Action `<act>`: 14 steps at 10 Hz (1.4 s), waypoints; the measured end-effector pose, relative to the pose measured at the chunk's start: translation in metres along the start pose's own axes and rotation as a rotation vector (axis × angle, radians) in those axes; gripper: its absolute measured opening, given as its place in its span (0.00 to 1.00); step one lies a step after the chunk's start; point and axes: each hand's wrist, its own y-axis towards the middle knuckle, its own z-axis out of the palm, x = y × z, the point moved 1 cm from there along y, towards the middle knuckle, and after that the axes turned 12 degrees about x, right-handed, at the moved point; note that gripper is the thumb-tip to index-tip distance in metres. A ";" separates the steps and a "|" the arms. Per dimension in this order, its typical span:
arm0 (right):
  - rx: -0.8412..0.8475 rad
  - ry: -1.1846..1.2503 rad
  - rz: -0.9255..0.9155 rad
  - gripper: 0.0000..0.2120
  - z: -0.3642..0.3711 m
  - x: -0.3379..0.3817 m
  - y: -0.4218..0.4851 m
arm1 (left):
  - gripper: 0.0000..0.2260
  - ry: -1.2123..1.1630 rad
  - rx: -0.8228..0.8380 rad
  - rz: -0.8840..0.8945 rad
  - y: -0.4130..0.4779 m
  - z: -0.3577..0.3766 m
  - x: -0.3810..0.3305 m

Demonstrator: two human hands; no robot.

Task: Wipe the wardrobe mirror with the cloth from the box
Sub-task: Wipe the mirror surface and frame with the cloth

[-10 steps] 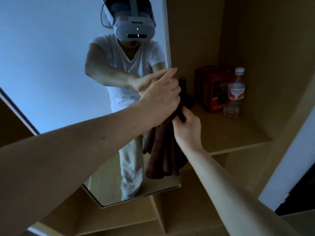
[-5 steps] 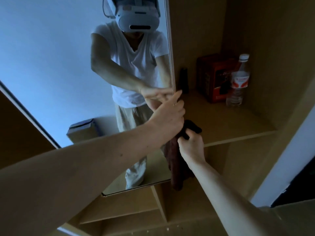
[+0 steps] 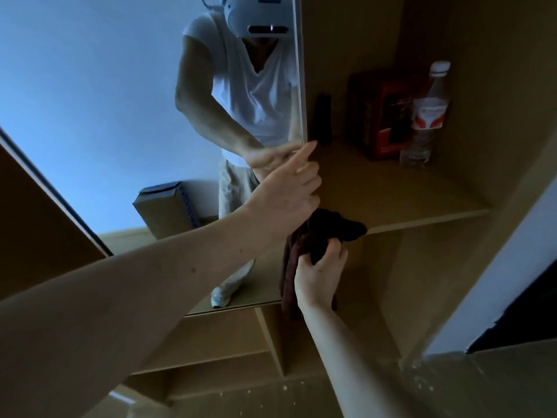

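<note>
The mirror (image 3: 90, 116) is held at its right edge by the left hand (image 3: 289, 194): the fingers are curled round the edge, with the forefinger extended upward along it. The cloth (image 3: 319, 239) is gripped in a bunch by the right hand (image 3: 319, 279), just below the left hand, at the lower right edge of the glass. Loose folds hang beside and below the right hand.

Possible faults:
- Streaks may be left, because the cloth is bunched and little flat surface is presented to the glass.
- The cloth may be caught on the front edge of the shelf (image 3: 391, 200), which lies just right of both hands.
- The mirror may swing if the left hand's hold slips under wiping pressure.

Count: one mirror, one cloth, two hands. On the shelf, above and right of the hands: one bottle (image 3: 428, 116), one red box (image 3: 379, 116), one small dark object (image 3: 322, 119). One cardboard box (image 3: 162, 206) is seen reflected, left of the left hand.
</note>
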 end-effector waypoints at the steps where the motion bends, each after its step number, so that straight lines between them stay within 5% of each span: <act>1: -0.083 0.099 0.090 0.23 0.007 -0.015 -0.009 | 0.22 -1.063 0.281 0.414 -0.014 0.034 0.028; 2: -0.112 0.228 0.283 0.23 0.015 -0.038 -0.013 | 0.18 0.063 0.262 0.441 -0.018 0.040 -0.002; 3: -0.042 0.305 0.424 0.23 0.017 -0.058 -0.006 | 0.12 0.532 0.214 -0.219 -0.006 0.062 -0.059; 4: 0.003 0.379 0.442 0.21 0.020 -0.071 0.001 | 0.07 -0.042 -0.163 -0.383 -0.027 0.086 -0.086; 5: 0.011 0.430 0.459 0.21 0.027 -0.079 0.000 | 0.09 -0.535 -0.310 -0.626 -0.058 0.134 -0.098; 6: -0.034 0.511 0.473 0.22 0.038 -0.084 -0.001 | 0.12 -1.006 -0.218 -1.025 -0.082 0.183 -0.104; 7: -0.114 0.562 0.505 0.21 0.047 -0.089 -0.001 | 0.10 -1.590 -0.373 -1.431 -0.107 0.232 -0.100; 8: -0.176 0.605 0.537 0.21 0.052 -0.091 -0.003 | 0.05 -2.092 -0.649 -1.624 -0.130 0.260 -0.098; 10: -0.195 0.800 0.686 0.22 0.060 -0.109 -0.013 | 0.05 -2.423 -0.914 -1.581 -0.142 0.272 -0.092; 12: 0.043 1.021 0.788 0.16 0.098 -0.121 -0.046 | 0.12 -2.522 -1.334 -1.520 -0.177 0.280 -0.084; 14: -0.006 0.976 0.782 0.18 0.141 -0.103 -0.069 | 0.12 -2.491 -1.394 -1.510 -0.190 0.290 -0.078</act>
